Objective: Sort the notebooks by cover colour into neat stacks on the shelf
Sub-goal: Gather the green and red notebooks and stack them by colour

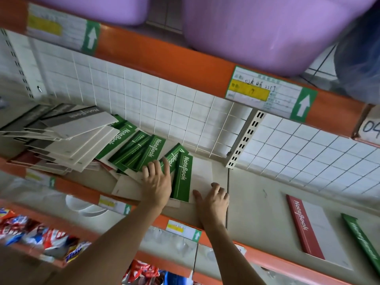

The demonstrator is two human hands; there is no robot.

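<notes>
Both hands flat on the notebook pile, fingers spread and fairly straight, gripping nothing. Left hand (157, 179) pressing on pale covers, fingertips touching the green notebooks (141, 150) fanned out just beyond and to its left. Right hand (212, 197) palm down on a pale cover at the near edge of the shelf (253, 204), fingers slightly bent, just beside the shelf panel seam.

One green-spine notebook (183, 178) lying between the two hands, touching the left hand's edge, spine running away from the wrists. Another green one tucked under it, beyond the left fingertips.

Grey notebooks (67, 130) in a loose, skewed stack well left of the left hand, overlapping the green fan. Hint of red covers under that stack's near edge; count not readable.

Well right of the right hand: red-spine notebook (306, 227) lying alone, flat on the shelf, and a green-spine one (362, 239) just beyond it to the right, partly cut off by the frame edge. The two apart, not stacked.

Behind the pile: white wire grid back panel (164, 103). Above the hands: orange shelf rail (164, 58) with price labels (265, 91) and green arrow tags, purple bins (267, 31) on top. Below the forearms: lower shelf with snack packets (41, 233), blurred.
</notes>
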